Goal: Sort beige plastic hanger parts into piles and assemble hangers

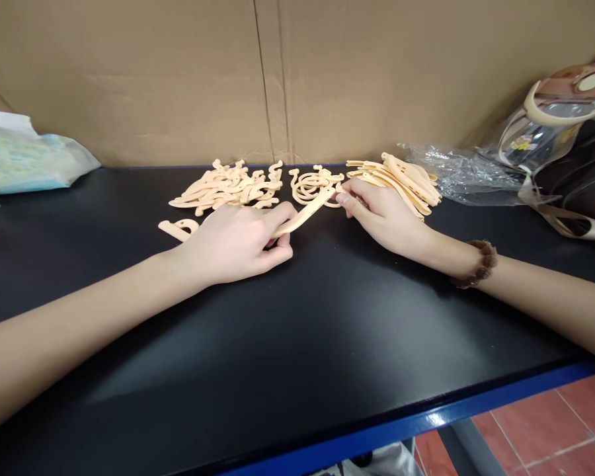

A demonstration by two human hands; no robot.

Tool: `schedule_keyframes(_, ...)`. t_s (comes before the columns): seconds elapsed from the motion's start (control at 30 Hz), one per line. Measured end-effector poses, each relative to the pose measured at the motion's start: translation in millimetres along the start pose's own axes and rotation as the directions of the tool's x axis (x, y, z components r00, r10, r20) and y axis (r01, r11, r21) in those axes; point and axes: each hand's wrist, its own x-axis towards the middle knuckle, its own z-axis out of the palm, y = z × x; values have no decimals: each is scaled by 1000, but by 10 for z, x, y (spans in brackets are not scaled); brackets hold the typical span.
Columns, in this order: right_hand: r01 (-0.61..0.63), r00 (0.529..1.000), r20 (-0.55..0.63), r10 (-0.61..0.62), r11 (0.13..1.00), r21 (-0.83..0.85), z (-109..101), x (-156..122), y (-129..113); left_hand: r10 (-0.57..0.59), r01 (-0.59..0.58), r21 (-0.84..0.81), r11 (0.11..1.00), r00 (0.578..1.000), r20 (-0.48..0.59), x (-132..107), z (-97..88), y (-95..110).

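Observation:
My left hand [240, 241] is closed around a flat, slightly curved beige plastic strip [307, 215] that looks like a hanger arm. Its far end points up and right toward my right hand [384, 215]. There, the thumb and forefinger pinch a small beige plastic piece [338, 190] against the strip's end; its full shape is hidden by the fingers. Behind my left hand lies a pile of wavy beige hanger parts [228, 185]. Curved beige hooks [307, 188] lie between the hands. Flat beige strips [401, 178] are stacked behind my right hand.
A beige piece with a loop [178, 229] lies left of my left hand on the black table [297, 344]. A tissue pack [30, 155] stands at the far left. Clear plastic wrap [466, 172] and a strapped bottle [545, 132] are at right. Cardboard [178, 79] closes the back.

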Motion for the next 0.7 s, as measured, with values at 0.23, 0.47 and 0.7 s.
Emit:
schedule_keyframes(0.23, 1, 1000, 1, -1, 1000, 16, -8, 11, -5, -5, 5, -10, 1000, 1000, -11, 5, 4, -8)
schedule_keyframes(0.47, -4, 998, 64, 1, 999, 42, -16, 13, 32, -5, 5, -2, 1000, 1000, -11, 4, -5, -9)
schedule_keyframes(0.7, 15, 997, 69, -17, 1000, 27, -22, 7, 16, 2, -1, 43, 999, 999, -43, -6, 24, -31)
